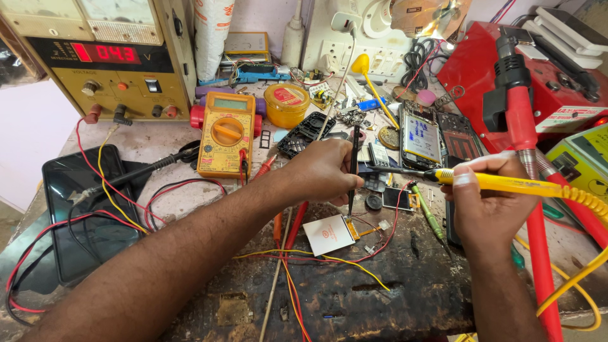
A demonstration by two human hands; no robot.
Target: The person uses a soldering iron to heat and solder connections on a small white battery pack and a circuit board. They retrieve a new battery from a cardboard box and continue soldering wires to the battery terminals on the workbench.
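Note:
My left hand [323, 171] pinches black tweezers [353, 170] upright, their tip touching the edge of a small white flat battery [328, 234] with a red mark and thin wires. In my right hand [484, 206] lies a yellow-handled soldering iron [506, 183], held level; its metal tip [396, 171] points left toward the tweezers, above the battery. The battery rests on a worn dark wooden bench [354, 297].
A yellow multimeter [226, 134], a power supply with red display [104, 60], a dark phone [85, 212], an opened phone [421, 136], a round yellow tin [286, 104], a red hot-air handle [525, 139] and tangled red and yellow wires [288, 278] crowd the bench.

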